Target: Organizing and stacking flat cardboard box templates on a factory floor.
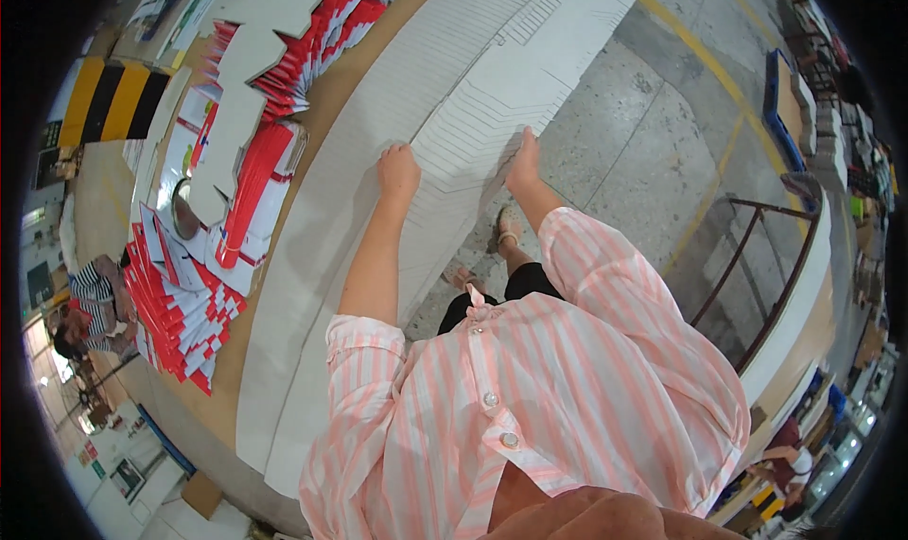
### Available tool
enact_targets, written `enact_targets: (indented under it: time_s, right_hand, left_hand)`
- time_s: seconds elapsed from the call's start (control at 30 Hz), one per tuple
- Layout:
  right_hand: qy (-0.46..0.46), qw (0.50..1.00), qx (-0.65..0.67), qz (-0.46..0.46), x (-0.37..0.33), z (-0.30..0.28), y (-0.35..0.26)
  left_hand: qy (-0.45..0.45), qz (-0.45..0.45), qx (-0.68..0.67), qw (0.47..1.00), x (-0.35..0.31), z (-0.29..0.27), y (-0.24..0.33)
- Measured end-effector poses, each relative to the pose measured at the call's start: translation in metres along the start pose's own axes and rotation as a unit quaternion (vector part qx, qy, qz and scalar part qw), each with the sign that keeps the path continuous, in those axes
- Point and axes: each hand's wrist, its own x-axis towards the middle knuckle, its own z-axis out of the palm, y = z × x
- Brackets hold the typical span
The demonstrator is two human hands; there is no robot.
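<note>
Long rows of overlapping white card sheets (473, 129) lie fanned out along the table in front of me, their edges making rows of fine lines. My left hand (399, 173) is closed at the far side of the nearer row, its curled fingertips on the sheets. At the near edge of that row, beside the table's edge, my right hand (523, 162) is closed round the sheets' ends, thumb up. The undersides of both hands' grips are hidden. A second row of pale sheets (355, 129) runs alongside, beyond my left hand.
Fanned stacks of red and white printed card (180, 304) lie across the brown table (326, 91) at left. A yellow-and-black striped block (113, 100) stands farther left. To the right are concrete floor (624, 114) and a metal-framed rack (757, 275). A person (95, 304) works at far left.
</note>
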Motion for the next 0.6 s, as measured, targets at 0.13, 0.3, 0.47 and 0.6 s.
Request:
enact_targets:
  time_s: [0.13, 0.3, 0.47, 0.6]
  right_hand:
    - [0.077, 0.985, -0.145, -0.054, -0.002, 0.004, 0.005]
    - [-0.059, 0.993, -0.098, 0.013, -0.005, -0.009, -0.015]
    - [0.03, 0.996, -0.08, 0.003, 0.017, 0.008, -0.034]
    - [0.037, 0.996, -0.077, 0.023, 0.006, 0.007, -0.034]
  left_hand:
    - [-0.001, 0.006, 0.011, 1.0, 0.0, -0.002, 0.001]
    - [-0.013, -0.018, 0.005, 1.0, 0.009, -0.005, 0.001]
    - [-0.046, -0.002, 0.012, 0.999, 0.017, -0.005, 0.003]
    - [0.006, 0.032, 0.003, 0.999, 0.011, -0.007, -0.002]
